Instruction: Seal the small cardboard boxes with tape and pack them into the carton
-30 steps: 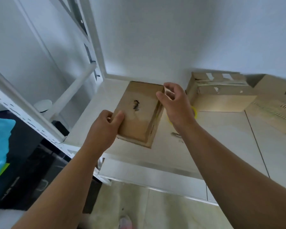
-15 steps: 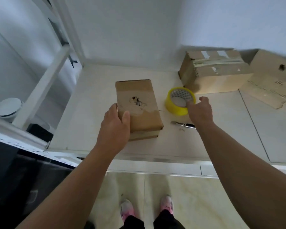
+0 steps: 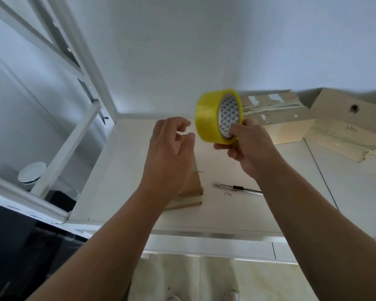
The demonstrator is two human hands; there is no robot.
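We count one yellow tape roll (image 3: 206,118), one small box (image 3: 193,183), and two bigger boxes at the back of the counter (image 3: 122,170): a taped box (image 3: 280,118) and a carton (image 3: 343,118). The small box lies flat, mostly hidden under our left wrist, long axis running away from us. Our right grip (image 3: 248,146) holds the roll on edge in the air, thumb in its core, while our left grip (image 3: 169,153) hovers just beside it, half curled, seemingly holding nothing.

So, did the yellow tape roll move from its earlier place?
Yes: the tape roll rose off the table; the right hand holds it before the taped box.
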